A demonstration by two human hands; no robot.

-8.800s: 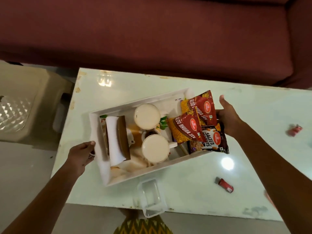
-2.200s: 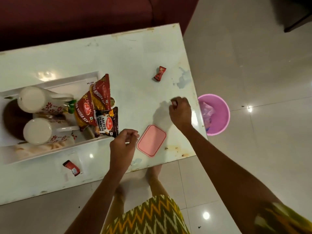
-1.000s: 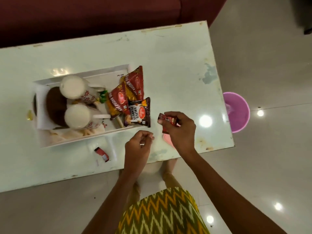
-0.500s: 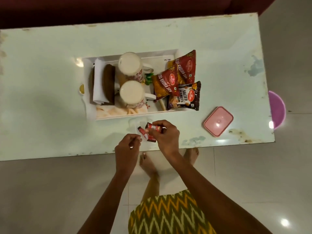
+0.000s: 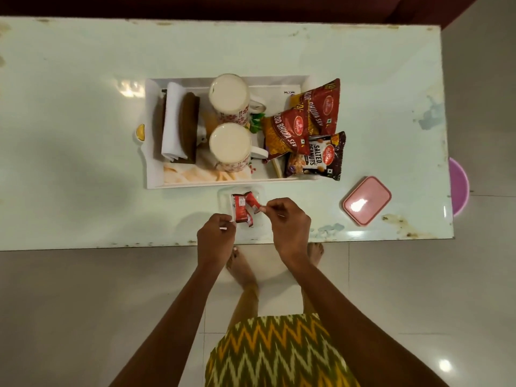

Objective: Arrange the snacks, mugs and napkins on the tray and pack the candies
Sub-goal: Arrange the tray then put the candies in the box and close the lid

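Note:
A white tray (image 5: 150, 174) on the table holds two cream mugs (image 5: 229, 94) (image 5: 230, 142), white napkins (image 5: 173, 121) in a brown holder, and three snack packets (image 5: 321, 107) (image 5: 284, 132) (image 5: 318, 157) at its right end. Just in front of the tray stands a small clear container (image 5: 223, 199) with red candies (image 5: 239, 202) in it. My right hand (image 5: 289, 224) pinches the end of one candy (image 5: 252, 202) over the container. My left hand (image 5: 216, 238) is pinched at the container's near left corner, against another candy (image 5: 243, 217).
A pink lid (image 5: 366, 200) lies on the pale glass table (image 5: 83, 79) to the right of the container. A pink bin (image 5: 459, 188) stands on the floor beyond the table's right edge. A dark red sofa runs along the far side.
The tray with its contents was set down earlier. Both hands came from the table's right side to the clear container, and the candies they carried are now in or over it.

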